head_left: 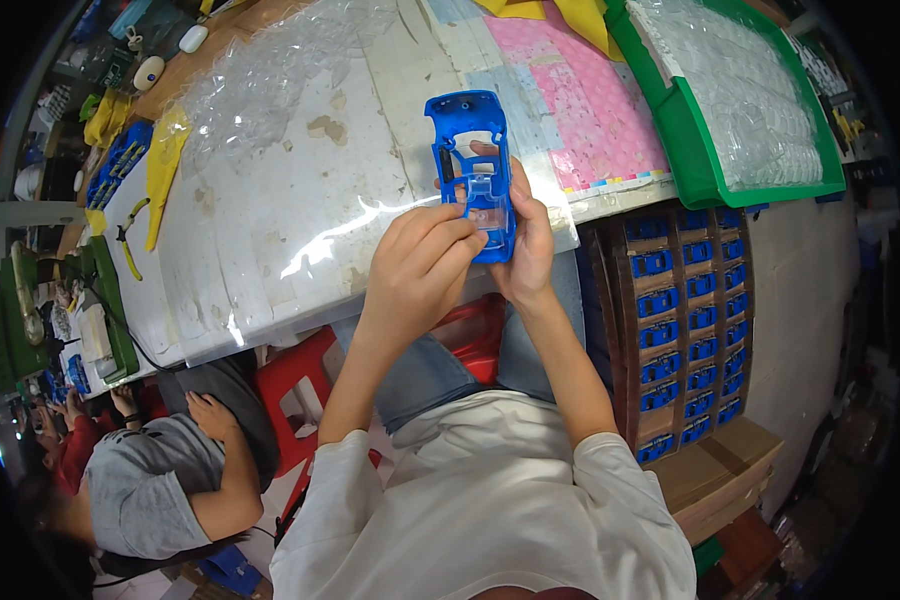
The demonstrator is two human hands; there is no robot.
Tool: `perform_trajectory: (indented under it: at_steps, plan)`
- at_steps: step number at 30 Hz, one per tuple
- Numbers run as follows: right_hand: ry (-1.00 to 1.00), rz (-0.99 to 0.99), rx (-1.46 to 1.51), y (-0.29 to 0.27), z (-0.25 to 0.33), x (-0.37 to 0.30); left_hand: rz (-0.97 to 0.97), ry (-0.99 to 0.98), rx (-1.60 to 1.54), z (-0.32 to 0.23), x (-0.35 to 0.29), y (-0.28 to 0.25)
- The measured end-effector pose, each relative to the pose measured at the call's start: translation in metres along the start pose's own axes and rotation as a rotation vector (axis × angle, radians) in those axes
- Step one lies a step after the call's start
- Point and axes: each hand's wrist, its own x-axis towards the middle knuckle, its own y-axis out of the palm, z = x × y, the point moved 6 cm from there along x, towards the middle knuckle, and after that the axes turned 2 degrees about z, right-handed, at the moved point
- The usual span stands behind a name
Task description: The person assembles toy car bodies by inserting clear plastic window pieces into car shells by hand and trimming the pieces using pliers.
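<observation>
The right hand (528, 238) gripped a blue toy car shell (482, 165) over the near edge of the desk (290, 190). The left hand (422, 255) touched its lower end, fingers bent; whether they pinched anything was unclear.

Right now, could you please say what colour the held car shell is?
The car shell is blue, best seen in the head view.

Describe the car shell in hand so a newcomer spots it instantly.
Find the near edge of the white table, then the left hand and right hand there. Between them is a hollow blue car shell with clear plastic inside. Unlike the blue car bodies racked to the right, it is hand-held.
</observation>
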Motion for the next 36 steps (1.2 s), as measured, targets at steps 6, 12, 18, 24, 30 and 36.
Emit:
perform_trajectory:
  at_steps: [6,12,18,24,30,36]
  plan:
    - [-0.001,0.007,-0.002,0.002,-0.001,0.001,-0.125,-0.002,0.142,-0.004,-0.005,-0.003]
    - [-0.027,0.047,0.055,0.004,0.0,0.0,-0.039,-0.014,0.132,-0.002,-0.003,0.002]
    - [-0.004,0.094,0.105,0.002,-0.001,0.001,-0.055,0.071,0.239,-0.01,-0.002,0.0]
    - [-0.006,0.085,0.073,0.004,0.0,0.001,-0.064,0.015,0.226,-0.007,-0.006,0.003]
    - [-0.016,0.018,-0.04,0.002,0.0,0.0,0.112,-0.026,0.269,-0.006,0.005,0.004]
    - [0.014,0.06,0.061,0.003,0.001,-0.001,0.135,-0.057,0.263,-0.005,0.007,0.004]
